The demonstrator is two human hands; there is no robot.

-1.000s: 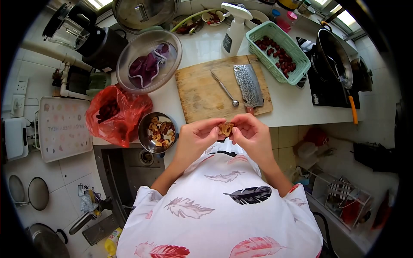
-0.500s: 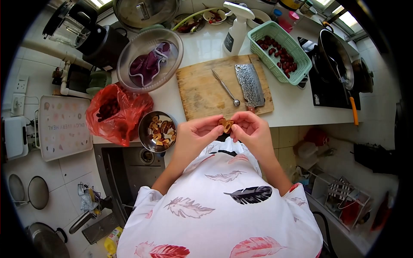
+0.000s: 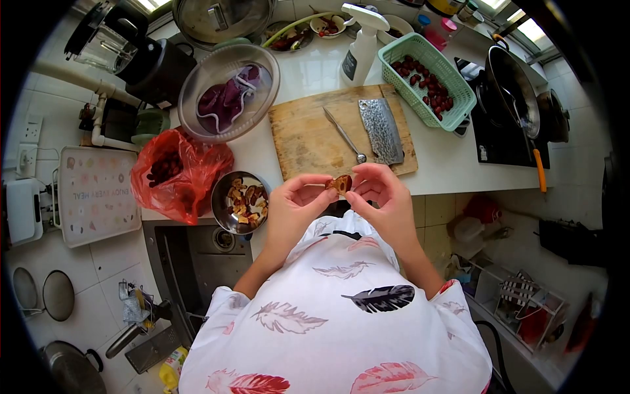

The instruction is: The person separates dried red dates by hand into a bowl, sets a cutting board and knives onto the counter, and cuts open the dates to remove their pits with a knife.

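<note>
A piece of opened red date (image 3: 341, 184) shows its tan inside between my hands, just in front of the cutting board (image 3: 302, 144). My left hand (image 3: 300, 200) pinches it. My right hand (image 3: 380, 197) is beside it with thumb and forefinger apart; whether they touch the piece is hard to tell. On the board lie a cleaver (image 3: 380, 131), its handle hidden behind my right hand, and a thin metal tool (image 3: 344, 134) with a round end. A metal bowl (image 3: 215, 205) of date pieces stands left of my left hand.
Whole dates lie in a green basket (image 3: 428, 75) and a red bag (image 3: 203, 164). A plastic basin (image 3: 187, 98) holds purple cloth. Behind the board stands a spray bottle (image 3: 359, 49). A wok (image 3: 512, 85) rests at the right; the sink (image 3: 197, 256) lies below the bowl.
The fingers of my right hand have spread from the date piece. The piece has shifted and turned slightly in my left fingers.
</note>
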